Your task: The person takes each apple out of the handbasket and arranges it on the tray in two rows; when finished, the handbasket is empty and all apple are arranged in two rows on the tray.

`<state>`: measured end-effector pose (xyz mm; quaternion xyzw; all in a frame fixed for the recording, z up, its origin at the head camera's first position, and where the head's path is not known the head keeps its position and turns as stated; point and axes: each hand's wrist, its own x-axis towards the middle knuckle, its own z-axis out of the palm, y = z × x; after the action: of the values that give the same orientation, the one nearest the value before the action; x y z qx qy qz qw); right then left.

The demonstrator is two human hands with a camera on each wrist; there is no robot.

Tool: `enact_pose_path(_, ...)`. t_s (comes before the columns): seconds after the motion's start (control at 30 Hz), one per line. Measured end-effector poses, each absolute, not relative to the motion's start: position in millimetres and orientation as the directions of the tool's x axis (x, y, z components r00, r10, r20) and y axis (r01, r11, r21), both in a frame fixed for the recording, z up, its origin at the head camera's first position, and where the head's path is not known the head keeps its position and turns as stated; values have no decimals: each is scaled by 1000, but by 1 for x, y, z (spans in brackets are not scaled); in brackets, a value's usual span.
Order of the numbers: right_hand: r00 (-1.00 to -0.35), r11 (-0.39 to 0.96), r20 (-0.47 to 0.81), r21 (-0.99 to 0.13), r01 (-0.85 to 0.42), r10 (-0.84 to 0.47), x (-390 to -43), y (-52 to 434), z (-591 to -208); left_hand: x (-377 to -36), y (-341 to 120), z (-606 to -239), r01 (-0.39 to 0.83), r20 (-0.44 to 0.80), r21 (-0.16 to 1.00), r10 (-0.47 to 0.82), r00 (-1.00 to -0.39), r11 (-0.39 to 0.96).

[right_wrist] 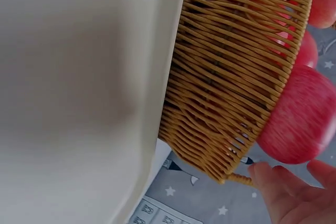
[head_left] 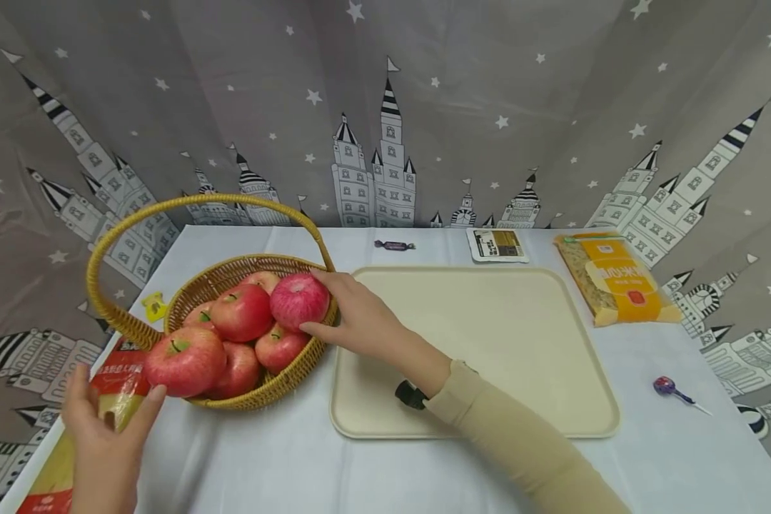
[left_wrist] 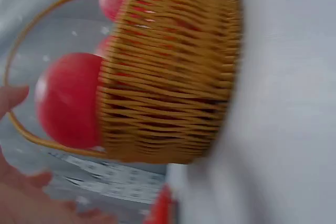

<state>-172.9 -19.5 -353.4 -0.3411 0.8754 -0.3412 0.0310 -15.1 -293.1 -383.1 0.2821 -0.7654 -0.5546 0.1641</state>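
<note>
A wicker basket (head_left: 257, 400) with a tall handle (head_left: 103, 250) holds several red apples. My right hand (head_left: 321, 303) grips the top right apple (head_left: 290, 296), thumb below and fingers over it. In the right wrist view its fingertips (right_wrist: 278, 187) lie under that apple (right_wrist: 302, 119), beside the basket wall (right_wrist: 231, 77). My left hand (head_left: 117, 389) hovers with fingers spread at the table's front left, just short of a big apple (head_left: 185, 360) on the basket's near rim. The left wrist view is blurred: it catches this apple (left_wrist: 68, 98), the basket (left_wrist: 168, 77) and fingertips (left_wrist: 13, 98).
A cream tray (head_left: 520, 343) lies right of the basket. Under my left hand is a red and yellow package (head_left: 48, 485). At the back lie a wrapped candy (head_left: 395, 245), a small packet (head_left: 496, 245) and a yellow bag (head_left: 617, 278). A lollipop (head_left: 668, 387) is at right.
</note>
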Motion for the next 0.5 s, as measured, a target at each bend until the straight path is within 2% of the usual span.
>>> enact_pose_path(0.03, -774, 534, 169, -634, -560, -611, -174, -21, -354, -17, -300, -395, -283, -145, 949, -604, -783, 139)
enact_pose_path(0.1, -789, 529, 152, -665, -527, -595, -176, -24, -357, -22, -308, -417, -284, -220, 959, -555, -802, 30)
enact_pose_path(0.17, -796, 524, 141, -683, -508, -588, -179, -28, -359, -26, -307, -428, -287, -235, 958, -528, -816, 18)
enact_pose_path(0.23, -799, 527, 131, -687, -500, -587, -181, -31, -359, -29, -301, -432, -235, -197, 972, -529, -825, 4)
enact_pose_path(0.3, -798, 532, 123, -684, -499, -590, -183, -36, -359, -31, -292, -425, -219, -195, 976, -546, -815, -22)
enact_pose_path(0.4, -802, 546, 110, -678, -492, -587, -184, -41, -358, -36, -291, -435, -209, -189, 977, -564, -804, -30)
enact_pose_path(0.5, -812, 545, 110, -688, -479, -574, -185, -43, -358, -38, -287, -434, -241, -222, 970, -556, -801, -41)
